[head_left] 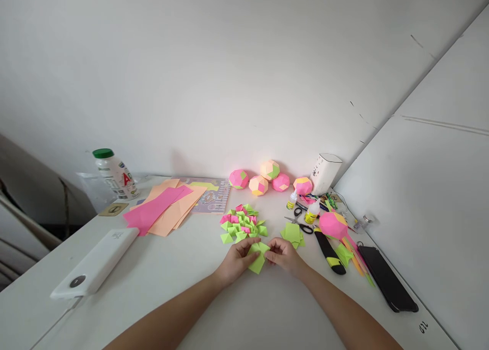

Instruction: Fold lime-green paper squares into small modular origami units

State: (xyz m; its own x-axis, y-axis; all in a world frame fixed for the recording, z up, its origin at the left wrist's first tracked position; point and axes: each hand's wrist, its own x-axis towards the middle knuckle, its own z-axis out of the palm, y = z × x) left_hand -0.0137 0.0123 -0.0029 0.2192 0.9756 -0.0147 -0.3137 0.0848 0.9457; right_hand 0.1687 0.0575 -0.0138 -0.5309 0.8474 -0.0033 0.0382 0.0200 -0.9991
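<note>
Your left hand [237, 261] and right hand [286, 257] each pinch 1 green paper [257, 266] at the lower middle of the frame. If your 2 hands pull unevenly, it might crease crooked; a bump could scatter the pile [241, 225] just above.

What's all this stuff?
paper: one, green, in hands
folded pieces: many, green, pink, centre
squares: several, green, right
paper balls: six, multicoloured, back and right
squeeze bottles: two, white/yellow, right
scissors: one, black, right
cutter: one, black/yellow, right
phone: one, black, right
strips: several, multicoloured, right
jar: one, clear, right
container: one, white, back
sheets: several, pink/peach, left
board: one, purple, left
bottle: one, white, left
device: one, white, left
card: one, brown, left
table: one, white, underneath
left hand: one, bare, centre
right hand: one, bare, centre
</note>
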